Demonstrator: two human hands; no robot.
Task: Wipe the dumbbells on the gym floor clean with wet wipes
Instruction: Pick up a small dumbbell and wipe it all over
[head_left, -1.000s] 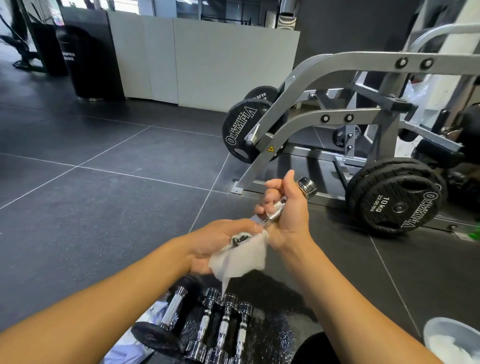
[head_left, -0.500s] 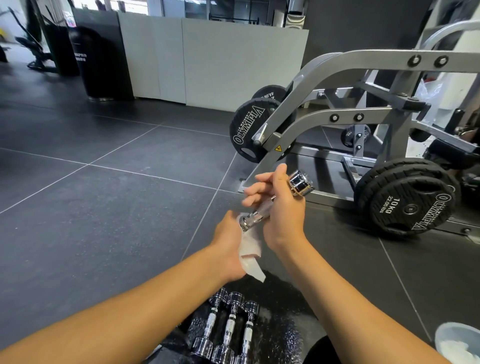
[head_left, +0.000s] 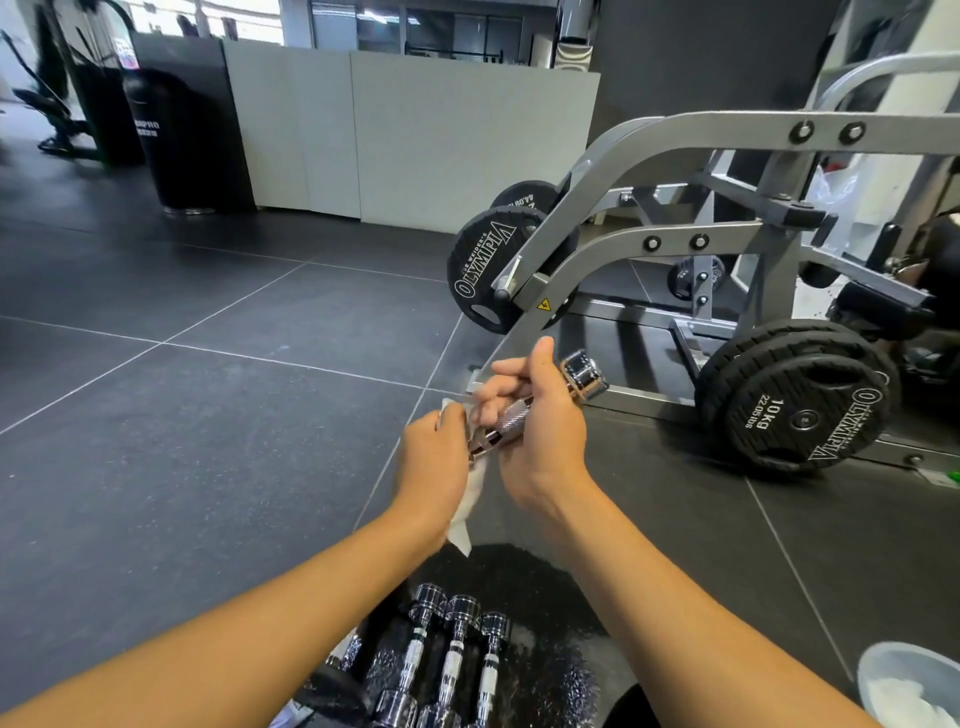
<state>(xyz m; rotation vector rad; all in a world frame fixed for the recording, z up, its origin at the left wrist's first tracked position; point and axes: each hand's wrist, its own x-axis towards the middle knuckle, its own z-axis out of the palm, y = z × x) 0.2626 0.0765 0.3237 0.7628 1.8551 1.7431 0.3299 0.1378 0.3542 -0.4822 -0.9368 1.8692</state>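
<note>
A small chrome dumbbell is held up in front of me, tilted with its far head to the upper right. My right hand grips its knurled handle. My left hand holds a white wet wipe bunched round the dumbbell's near head, which is mostly hidden. The wipe's tail hangs below my left wrist. Three more chrome dumbbells lie side by side on the dark floor between my forearms.
A grey plate-loaded machine with black Olympia weight plates stands close at the right. A pale tub of wipes sits at the bottom right corner. A white partition and a black bin stand far back.
The wipe, first spread over the near head with my left palm up, is now bunched round it with my left hand turned over. The dumbbell was raised slightly.
</note>
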